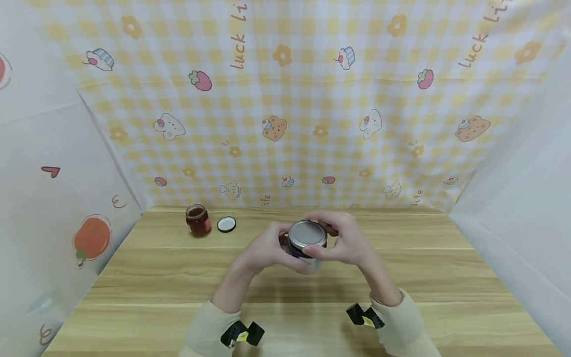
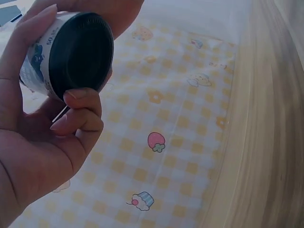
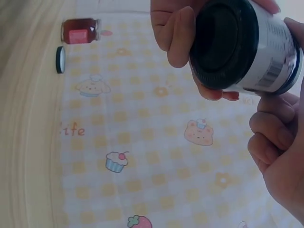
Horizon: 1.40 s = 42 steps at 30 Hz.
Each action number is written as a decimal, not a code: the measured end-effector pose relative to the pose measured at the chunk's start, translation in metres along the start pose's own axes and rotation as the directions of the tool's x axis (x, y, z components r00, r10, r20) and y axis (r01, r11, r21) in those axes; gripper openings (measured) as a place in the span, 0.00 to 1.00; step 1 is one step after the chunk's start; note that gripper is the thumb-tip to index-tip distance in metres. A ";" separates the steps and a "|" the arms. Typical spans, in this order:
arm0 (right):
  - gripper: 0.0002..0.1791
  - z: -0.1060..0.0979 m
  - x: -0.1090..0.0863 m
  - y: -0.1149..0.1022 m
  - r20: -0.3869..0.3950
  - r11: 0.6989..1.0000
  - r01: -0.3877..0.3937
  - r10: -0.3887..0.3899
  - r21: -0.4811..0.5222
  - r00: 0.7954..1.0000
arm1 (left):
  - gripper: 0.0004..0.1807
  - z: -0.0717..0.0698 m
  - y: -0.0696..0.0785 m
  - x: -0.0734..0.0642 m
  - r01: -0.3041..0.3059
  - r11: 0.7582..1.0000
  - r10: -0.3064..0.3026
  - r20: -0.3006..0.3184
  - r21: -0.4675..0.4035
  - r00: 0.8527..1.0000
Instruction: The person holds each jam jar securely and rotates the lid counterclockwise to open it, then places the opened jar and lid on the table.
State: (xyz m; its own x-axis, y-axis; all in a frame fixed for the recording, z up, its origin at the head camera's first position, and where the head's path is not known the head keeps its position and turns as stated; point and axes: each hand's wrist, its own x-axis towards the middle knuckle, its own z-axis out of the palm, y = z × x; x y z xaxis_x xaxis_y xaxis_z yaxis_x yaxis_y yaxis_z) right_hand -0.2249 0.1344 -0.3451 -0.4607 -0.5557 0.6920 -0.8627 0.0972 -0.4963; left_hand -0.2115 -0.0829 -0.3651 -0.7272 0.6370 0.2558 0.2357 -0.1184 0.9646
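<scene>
Both hands hold a jar in the air above the table, slightly right of centre in the head view. The jar (image 2: 81, 57) has dark contents, a white printed label with a barcode and a dark base; in both wrist views the base faces the camera. A silver lid (image 1: 308, 233) sits on its top. My left hand (image 1: 266, 250) grips the jar's body, its thumb along the near side. My right hand (image 1: 345, 243) holds the lid's rim, thumb in front and index finger behind. The left palm and several fingertips are hidden in the head view.
At the back left of the wooden table (image 1: 401, 267) stands an open jar (image 1: 198, 220) of reddish-brown contents. Beside it a lid (image 1: 226, 224) lies with its white inside up. A yellow checked cloth (image 1: 303, 104) hangs behind the table, with white sheets at both sides.
</scene>
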 end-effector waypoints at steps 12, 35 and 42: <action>0.25 -0.006 0.002 -0.014 0.158 0.987 -0.014 -0.012 0.163 0.987 | 0.28 -0.004 -0.004 0.000 -0.079 0.989 0.107 0.232 -0.126 0.967; 0.41 -0.019 0.002 -0.016 0.056 0.999 -0.032 0.032 -0.013 0.998 | 0.35 -0.006 0.003 -0.003 -0.048 0.994 0.058 0.097 -0.098 0.994; 0.35 -0.022 0.001 -0.022 -0.036 0.961 -0.118 0.112 -0.250 0.993 | 0.28 0.005 0.012 -0.001 0.040 0.989 -0.015 -0.173 0.143 0.985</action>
State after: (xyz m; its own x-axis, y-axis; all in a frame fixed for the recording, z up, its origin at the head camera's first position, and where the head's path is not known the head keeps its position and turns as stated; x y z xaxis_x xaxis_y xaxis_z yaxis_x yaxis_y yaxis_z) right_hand -0.2103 0.1497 -0.3223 -0.5620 -0.5111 0.6503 -0.8269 0.3655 -0.4273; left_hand -0.2045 -0.0812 -0.3542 -0.8314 0.4970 0.2484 0.2958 0.0174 0.9551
